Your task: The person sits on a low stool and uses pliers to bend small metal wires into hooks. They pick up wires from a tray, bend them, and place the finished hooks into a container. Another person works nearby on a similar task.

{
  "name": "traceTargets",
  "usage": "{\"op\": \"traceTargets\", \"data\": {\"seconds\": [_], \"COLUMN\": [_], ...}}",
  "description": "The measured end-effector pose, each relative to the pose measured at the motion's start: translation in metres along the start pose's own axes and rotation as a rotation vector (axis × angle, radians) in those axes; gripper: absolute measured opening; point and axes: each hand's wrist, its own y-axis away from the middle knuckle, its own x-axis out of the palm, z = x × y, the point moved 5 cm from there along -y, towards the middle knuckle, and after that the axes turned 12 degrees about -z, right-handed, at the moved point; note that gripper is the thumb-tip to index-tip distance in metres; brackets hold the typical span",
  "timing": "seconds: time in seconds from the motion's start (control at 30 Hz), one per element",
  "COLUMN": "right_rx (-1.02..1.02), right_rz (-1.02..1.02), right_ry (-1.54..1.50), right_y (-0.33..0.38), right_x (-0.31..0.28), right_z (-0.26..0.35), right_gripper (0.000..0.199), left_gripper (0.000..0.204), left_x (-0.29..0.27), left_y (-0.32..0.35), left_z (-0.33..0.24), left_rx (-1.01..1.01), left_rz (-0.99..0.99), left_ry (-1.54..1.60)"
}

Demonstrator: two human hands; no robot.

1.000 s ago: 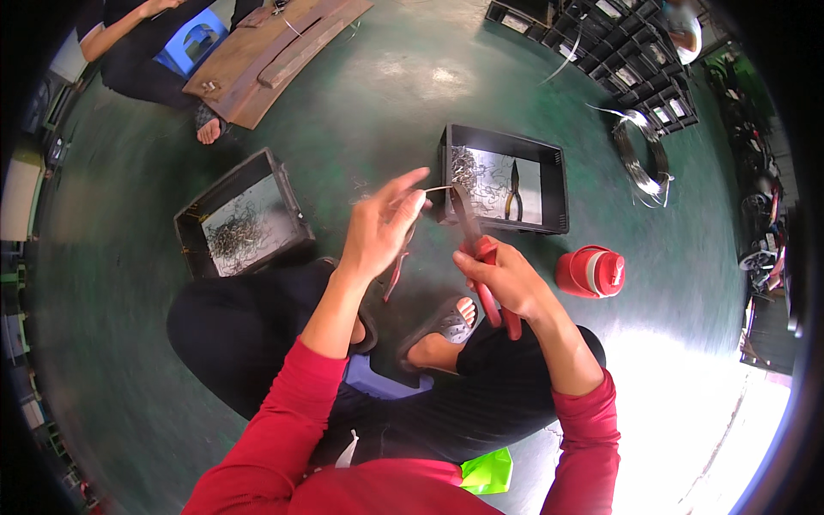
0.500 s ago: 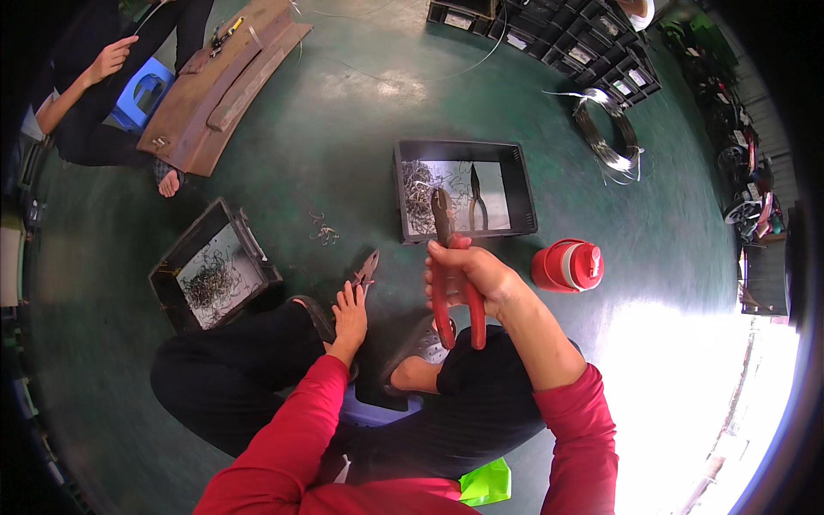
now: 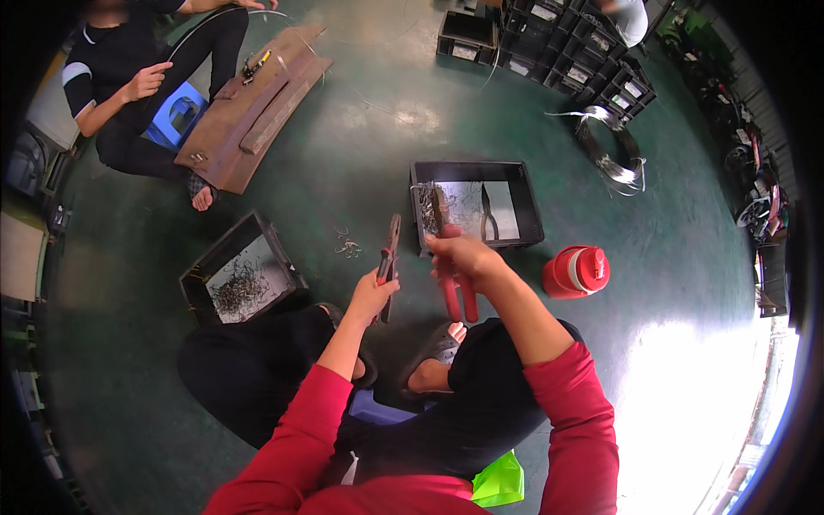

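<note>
My left hand [image 3: 371, 296] is closed round a pair of pliers [image 3: 393, 233], whose jaws point away from me. In my right hand [image 3: 470, 259] is a second pair of pliers with red handles [image 3: 459, 302]; its worn brownish jaws overlap the near side of the middle black crate [image 3: 536, 225]. Inside that crate lie bent wire pieces [image 3: 426, 199] at the left and another pair of pliers [image 3: 488, 215] on a white sheet. A few bent wire pieces [image 3: 348, 247] rest on the green floor, left of my left hand's pliers.
Another black crate [image 3: 296, 273] at the left holds a heap of wire pieces [image 3: 240, 293]. A red jug [image 3: 577, 273] stands at right, beyond it a wire coil [image 3: 588, 137] and stacked crates [image 3: 524, 43]. At upper left, a seated person [image 3: 112, 77] holds wire beside a wooden board [image 3: 215, 146].
My left hand has picked up the pliers from the floor and raised them. My right hand still holds the red-handled pliers. The whole view has shifted slightly, bringing more of the other person into sight.
</note>
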Motion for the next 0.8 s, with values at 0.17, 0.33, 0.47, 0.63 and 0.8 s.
{"op": "traceTargets", "data": {"seconds": [0.17,0.33,0.47,0.63,0.8], "right_rx": [-0.071,-0.1,-0.129,-0.191,-0.345], "right_rz": [-0.04,-0.076,-0.084,-0.142,-0.251], "right_ry": [0.065,0.14,0.172,0.29,0.532], "right_y": [-0.008,-0.01,-0.009,-0.009,-0.004], "right_x": [0.007,0.01,0.01,0.011,0.005], "right_z": [-0.005,-0.005,-0.004,0.0,0.005], "right_gripper": [0.033,0.034,0.035,0.039,0.048], "left_gripper": [0.027,0.044,0.026,0.026,0.022], "left_x": [-0.011,-0.013,-0.012,-0.01,-0.013], "left_y": [0.034,0.056,0.06,0.058,0.064], "left_z": [-0.08,-0.109,-0.116,-0.119,-0.123], "left_rx": [0.076,0.132,0.286,0.534,0.274], "left_rz": [-0.016,-0.106,-0.172,-0.245,-0.086], "left_ry": [-0.099,-0.275,-0.26,-0.3,-0.281]}}
